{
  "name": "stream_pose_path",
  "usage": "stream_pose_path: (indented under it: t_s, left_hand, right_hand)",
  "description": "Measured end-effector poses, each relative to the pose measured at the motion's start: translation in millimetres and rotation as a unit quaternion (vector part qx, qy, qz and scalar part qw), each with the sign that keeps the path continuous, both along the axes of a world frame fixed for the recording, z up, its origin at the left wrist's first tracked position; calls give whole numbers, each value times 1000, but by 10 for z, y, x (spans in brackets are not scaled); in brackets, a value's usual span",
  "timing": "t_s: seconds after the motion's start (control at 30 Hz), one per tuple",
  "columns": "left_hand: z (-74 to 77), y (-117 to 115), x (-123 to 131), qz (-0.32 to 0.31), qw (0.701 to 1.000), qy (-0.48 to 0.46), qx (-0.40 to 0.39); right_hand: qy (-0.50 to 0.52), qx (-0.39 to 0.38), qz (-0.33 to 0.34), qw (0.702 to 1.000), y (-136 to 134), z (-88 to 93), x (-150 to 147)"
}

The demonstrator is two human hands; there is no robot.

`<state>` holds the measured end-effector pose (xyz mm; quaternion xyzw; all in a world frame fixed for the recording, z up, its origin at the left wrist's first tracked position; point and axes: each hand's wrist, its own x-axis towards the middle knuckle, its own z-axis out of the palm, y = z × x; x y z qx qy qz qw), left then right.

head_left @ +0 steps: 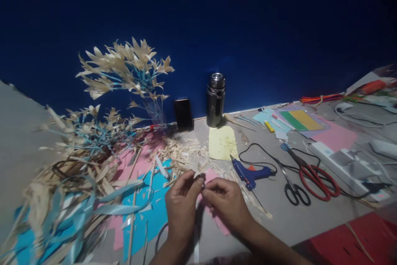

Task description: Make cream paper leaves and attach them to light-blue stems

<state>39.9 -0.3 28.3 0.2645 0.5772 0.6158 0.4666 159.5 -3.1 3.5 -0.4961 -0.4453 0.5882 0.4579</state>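
Observation:
Near the front middle of the table, my left hand (181, 205) is closed in a pinch on a small pale husk piece (199, 171), whose tip shows above the thumb. Close beside it, my right hand (226, 203) has thumb and forefinger pressed together at the lower side of that piece; what lies between them is hidden. A pink paper strip (221, 225) lies under my hands. Just to the right rests a blue hot glue gun (251, 173), its nozzle toward a yellow sheet (222, 143).
Dried-husk flowers (124, 66) on blue stems stand at the left, above husks and a light blue ribbon (116, 209). A phone (183, 115) and a steel flask (216, 100) stand at the wall. Red-handled scissors (319, 182), black scissors (296, 192) and a power strip (328, 155) lie right.

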Motion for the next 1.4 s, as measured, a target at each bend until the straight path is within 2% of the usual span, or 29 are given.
stream_pose_path:
  t_s: [0.17, 0.33, 0.47, 0.63, 0.73, 0.83, 0.93, 1.13, 1.4]
  left_hand:
    - [40, 15, -9, 6, 1000, 0, -4]
    - [7, 7, -10, 22, 1000, -7, 7]
    - [-23, -2, -14, 24, 999, 23, 20]
    - [-98, -26, -52, 26, 995, 92, 41]
    - [-166, -53, -77, 6, 988, 140, 62]
    - [-203, -79, -86, -5, 980, 184, 75]
    - [-193, -93, -77, -11, 974, 212, 85]
    - [-166, -96, -69, -37, 962, 232, 141]
    - [-168, -134, -99, -55, 928, 305, 205]
  right_hand:
    - [2, -2, 20, 1000, -2, -6, -14]
    - [8, -6, 16, 1000, -3, -9, -28]
    - [11, 2, 24, 1000, -4, 52, -6]
    - [-15, 74, -41, 996, 24, 192, 51]
    - [-1, 89, -67, 994, 60, 210, 54]
    - [52, 62, -58, 995, 97, 194, 46]
    - [88, 45, -41, 994, 122, 188, 51]
    - [98, 56, -41, 993, 140, 199, 76]
    - [116, 50, -37, 991, 141, 186, 93]
